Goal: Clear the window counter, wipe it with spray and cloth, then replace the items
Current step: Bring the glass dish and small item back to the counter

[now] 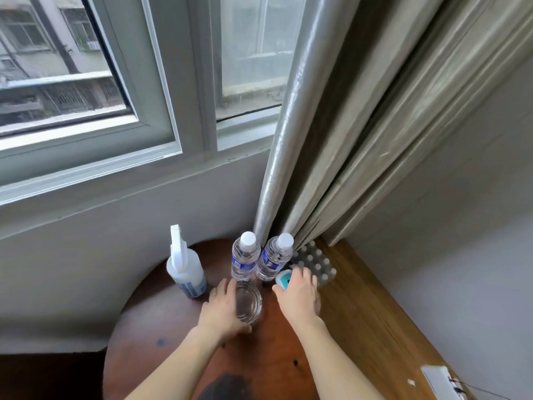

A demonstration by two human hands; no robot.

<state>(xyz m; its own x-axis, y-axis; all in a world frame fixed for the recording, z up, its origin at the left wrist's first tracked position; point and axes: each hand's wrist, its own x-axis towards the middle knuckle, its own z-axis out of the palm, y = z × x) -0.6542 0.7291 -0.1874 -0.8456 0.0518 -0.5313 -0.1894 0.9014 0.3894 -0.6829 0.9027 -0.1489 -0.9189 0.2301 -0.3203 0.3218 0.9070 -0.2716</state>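
On the round table (161,319), left hand (222,308) cups the glass (248,304) (upright).

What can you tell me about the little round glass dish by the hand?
The glass dish is clear, round and low, with thick walls and an open top. It looks empty and sits upright on the dark reddish round table, just in front of the two water bottles. The left hand curls round its left side, fingers against the wall and thumb near the front edge, in a light grip. Nothing else touches it.
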